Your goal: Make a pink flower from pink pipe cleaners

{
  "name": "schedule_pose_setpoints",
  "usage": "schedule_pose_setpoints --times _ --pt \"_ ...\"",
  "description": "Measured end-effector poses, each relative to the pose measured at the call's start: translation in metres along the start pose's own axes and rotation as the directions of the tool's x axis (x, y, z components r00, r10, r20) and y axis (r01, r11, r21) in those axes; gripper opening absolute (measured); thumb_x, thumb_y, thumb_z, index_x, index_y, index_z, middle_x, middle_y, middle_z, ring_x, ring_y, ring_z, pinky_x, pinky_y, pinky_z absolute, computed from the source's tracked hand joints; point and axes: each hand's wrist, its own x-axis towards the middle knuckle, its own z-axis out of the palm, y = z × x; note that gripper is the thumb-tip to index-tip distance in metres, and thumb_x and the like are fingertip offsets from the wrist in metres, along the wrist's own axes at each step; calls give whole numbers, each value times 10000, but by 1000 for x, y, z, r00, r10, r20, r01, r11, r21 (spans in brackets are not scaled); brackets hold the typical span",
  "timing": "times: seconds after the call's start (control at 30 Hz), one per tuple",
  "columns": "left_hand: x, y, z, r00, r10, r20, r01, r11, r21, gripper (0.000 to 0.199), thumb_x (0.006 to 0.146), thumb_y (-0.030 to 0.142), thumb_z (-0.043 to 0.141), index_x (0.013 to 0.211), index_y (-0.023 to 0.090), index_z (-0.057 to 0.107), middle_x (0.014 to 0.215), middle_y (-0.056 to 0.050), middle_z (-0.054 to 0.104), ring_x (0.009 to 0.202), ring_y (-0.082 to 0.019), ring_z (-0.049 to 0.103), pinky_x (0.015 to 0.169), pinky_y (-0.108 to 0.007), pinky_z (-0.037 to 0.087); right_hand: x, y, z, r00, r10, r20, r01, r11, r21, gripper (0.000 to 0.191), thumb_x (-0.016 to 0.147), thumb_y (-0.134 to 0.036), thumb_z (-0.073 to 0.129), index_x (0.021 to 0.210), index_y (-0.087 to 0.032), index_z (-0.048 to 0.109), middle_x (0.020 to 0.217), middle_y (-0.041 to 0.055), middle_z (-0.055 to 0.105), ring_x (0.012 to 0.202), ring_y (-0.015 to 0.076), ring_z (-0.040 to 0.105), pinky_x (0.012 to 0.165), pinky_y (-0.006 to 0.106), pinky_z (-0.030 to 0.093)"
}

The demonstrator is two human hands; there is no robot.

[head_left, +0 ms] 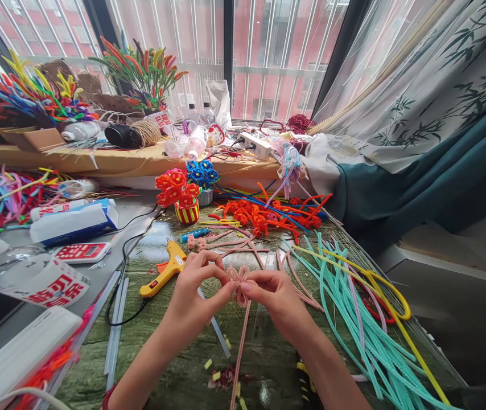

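Between my two hands is a small flower (238, 279) of looped pink pipe cleaner, with a long pink stem (242, 353) hanging down toward the table's near edge. The thumb and index finger of my left hand (202, 282) pinch its left side. From the right, my right hand (272, 287) grips it the same way, fingertips close to the flower's middle. Just beyond my hands lie more pink pipe cleaners (249, 245). A yellow hot glue gun (166, 270) rests left of my left hand, and clear glue sticks (215, 324) lie below it.
Turquoise pipe cleaners (362, 324) spread over the right side, with a yellow one (396, 304) across them. Orange pipe-cleaner pieces (264, 213) pile up at the back. A striped pot (187, 213) of red flowers stands by them. A calculator (81, 252) and a bottle lie left.
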Motion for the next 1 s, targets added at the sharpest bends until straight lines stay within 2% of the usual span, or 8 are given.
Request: schedule_pose_setpoints --times 0.2,0.37,0.53,0.6,0.7,0.87,1.0 --pt "-1 0 2 1000 23 12 -23 1000 10 180 801 276 633 637 204 606 850 -26 590 883 -211 522 835 -341 382 0 2 5 998 10 -67 -9 1000 14 260 678 -398 780 628 -154 702 621 23 648 608 154 583 623 281 488" --pt "1 -3 -3 997 -71 -29 68 995 -71 158 865 345 563 793 211 608 844 -21 631 813 -195 529 749 -307 395 0 3 4 991 -83 -109 87 995 39 179 692 -349 790 702 -179 733 704 20 666 675 167 609 667 293 498" --pt "1 -1 -5 984 -97 147 110 990 -84 237 871 407 567 789 198 642 796 -15 652 760 -180 517 714 -289 394 0 4 2 962 -223 -159 222 975 -24 81 729 -277 777 739 -201 751 790 28 683 720 179 639 705 318 528" --pt "0 1 -3 982 -119 146 136 985 -109 234 864 408 582 806 195 659 803 -15 661 763 -177 524 707 -281 400 0 5 3 957 -252 -147 244 967 -67 83 747 -283 765 762 -201 761 822 44 693 767 199 653 722 332 540" --pt "0 2 -1 978 -165 124 182 973 -145 222 847 399 607 837 189 680 797 -13 670 734 -165 525 674 -265 405 0 6 3 957 -262 -124 252 963 -94 88 771 -282 744 795 -201 765 842 56 707 808 214 667 757 346 547" --pt "1 -3 -2 942 -197 272 273 920 -282 243 833 393 628 882 165 698 735 -12 674 657 -140 544 588 -230 410 1 6 2 952 -234 -198 232 972 -31 77 743 -269 762 751 -194 748 836 49 714 826 220 678 766 336 548" --pt "0 -3 -3 921 -241 306 344 872 -348 249 842 370 616 824 141 711 650 -16 673 595 -127 560 538 -205 417 2 4 3 936 -244 -253 242 970 -39 85 732 -263 764 715 -182 744 795 36 701 771 190 657 748 307 532"
